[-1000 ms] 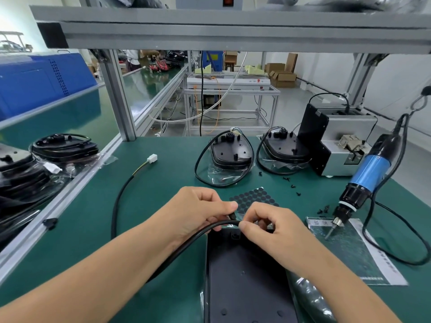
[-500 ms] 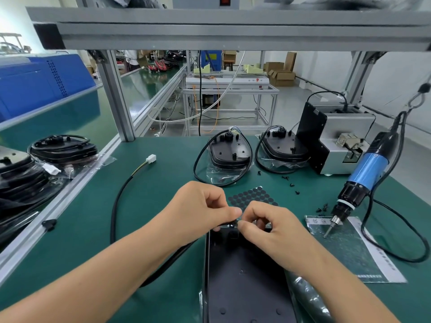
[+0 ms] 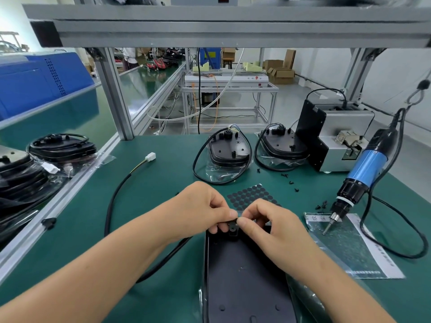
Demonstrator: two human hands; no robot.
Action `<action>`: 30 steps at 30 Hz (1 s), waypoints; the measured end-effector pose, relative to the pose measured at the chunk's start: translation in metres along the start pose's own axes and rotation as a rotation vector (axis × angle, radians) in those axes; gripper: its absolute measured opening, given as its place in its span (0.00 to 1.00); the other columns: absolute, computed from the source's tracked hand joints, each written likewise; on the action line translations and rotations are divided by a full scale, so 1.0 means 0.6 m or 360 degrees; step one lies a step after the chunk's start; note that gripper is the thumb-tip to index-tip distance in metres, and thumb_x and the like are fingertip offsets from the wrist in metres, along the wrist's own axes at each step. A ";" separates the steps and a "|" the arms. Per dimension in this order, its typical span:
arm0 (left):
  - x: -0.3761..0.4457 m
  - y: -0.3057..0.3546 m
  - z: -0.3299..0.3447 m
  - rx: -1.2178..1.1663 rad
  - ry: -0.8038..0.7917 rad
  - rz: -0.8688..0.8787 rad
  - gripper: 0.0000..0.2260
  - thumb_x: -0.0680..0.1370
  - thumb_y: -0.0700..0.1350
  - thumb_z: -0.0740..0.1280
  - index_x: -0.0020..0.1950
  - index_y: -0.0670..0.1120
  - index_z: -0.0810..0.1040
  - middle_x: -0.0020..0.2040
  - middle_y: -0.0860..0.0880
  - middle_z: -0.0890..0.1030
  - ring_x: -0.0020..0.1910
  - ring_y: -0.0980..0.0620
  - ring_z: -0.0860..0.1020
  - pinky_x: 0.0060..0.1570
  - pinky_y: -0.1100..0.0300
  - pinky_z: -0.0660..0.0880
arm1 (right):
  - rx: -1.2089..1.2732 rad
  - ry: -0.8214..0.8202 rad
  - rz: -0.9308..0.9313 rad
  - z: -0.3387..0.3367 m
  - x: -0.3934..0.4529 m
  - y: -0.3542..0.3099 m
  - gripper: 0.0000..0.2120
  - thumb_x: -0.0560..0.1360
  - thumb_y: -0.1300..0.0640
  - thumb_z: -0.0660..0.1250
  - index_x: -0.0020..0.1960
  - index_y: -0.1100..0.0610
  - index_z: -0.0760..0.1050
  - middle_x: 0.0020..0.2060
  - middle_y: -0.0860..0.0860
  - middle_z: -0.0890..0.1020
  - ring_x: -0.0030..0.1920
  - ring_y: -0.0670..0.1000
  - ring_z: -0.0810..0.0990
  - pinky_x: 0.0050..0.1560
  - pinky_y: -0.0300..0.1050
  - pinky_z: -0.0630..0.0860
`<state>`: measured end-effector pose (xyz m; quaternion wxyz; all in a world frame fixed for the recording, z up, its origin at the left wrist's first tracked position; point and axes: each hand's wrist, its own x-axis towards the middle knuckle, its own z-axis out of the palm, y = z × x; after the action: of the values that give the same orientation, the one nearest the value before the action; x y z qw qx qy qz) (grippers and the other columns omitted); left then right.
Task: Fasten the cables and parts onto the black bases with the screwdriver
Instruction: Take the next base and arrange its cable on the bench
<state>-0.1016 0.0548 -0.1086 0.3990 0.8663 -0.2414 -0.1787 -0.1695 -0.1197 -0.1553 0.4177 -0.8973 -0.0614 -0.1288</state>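
Both hands, left hand (image 3: 200,206) and right hand (image 3: 268,220), pinch a small black clip (image 3: 233,226) at the black base's (image 3: 245,276) 12 o'clock end, electric screwdriver (image 3: 363,176) idle at 2 o'clock, nearer right.

A single wide view from the person's head — tipped forward and down, close over the green worktop (image 3: 163,183) — takes in the hall beyond.

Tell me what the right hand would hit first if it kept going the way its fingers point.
The right hand points left, toward the left hand. It would meet the left fingertips almost at once, across the small black part both pinch above the black base.
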 end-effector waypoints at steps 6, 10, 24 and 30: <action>0.007 -0.001 0.011 0.0122 0.0003 0.0055 0.12 0.77 0.48 0.68 0.37 0.44 0.82 0.30 0.54 0.79 0.26 0.59 0.73 0.30 0.70 0.69 | 0.0030 -0.0034 0.0031 -0.005 -0.002 -0.003 0.03 0.73 0.49 0.68 0.40 0.45 0.76 0.36 0.43 0.81 0.37 0.45 0.77 0.41 0.37 0.73; 0.008 -0.007 0.008 0.0216 -0.0026 0.0115 0.11 0.77 0.48 0.68 0.37 0.45 0.81 0.31 0.53 0.79 0.28 0.60 0.75 0.34 0.66 0.73 | 0.0030 0.0011 0.0064 0.002 -0.002 -0.006 0.06 0.72 0.52 0.70 0.38 0.45 0.75 0.34 0.41 0.79 0.35 0.43 0.75 0.38 0.34 0.70; 0.106 -0.120 -0.040 0.0492 0.0663 -0.0306 0.09 0.78 0.42 0.67 0.57 0.47 0.82 0.43 0.51 0.79 0.44 0.52 0.75 0.47 0.66 0.68 | -0.0085 0.0078 0.0021 0.014 -0.014 -0.015 0.02 0.72 0.47 0.63 0.45 0.40 0.73 0.44 0.36 0.77 0.45 0.42 0.73 0.45 0.39 0.71; 0.134 -0.108 -0.026 0.0696 0.0503 -0.0173 0.09 0.77 0.41 0.69 0.56 0.47 0.83 0.48 0.47 0.81 0.50 0.49 0.78 0.48 0.65 0.69 | -0.0007 0.0061 0.0051 0.005 -0.017 -0.018 0.03 0.74 0.49 0.65 0.45 0.41 0.74 0.42 0.37 0.78 0.47 0.42 0.74 0.44 0.33 0.67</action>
<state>-0.0101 0.0559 -0.1587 0.2250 0.9607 -0.1622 -0.0062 -0.1813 -0.1103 -0.1520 0.4189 -0.8964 -0.0388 -0.1393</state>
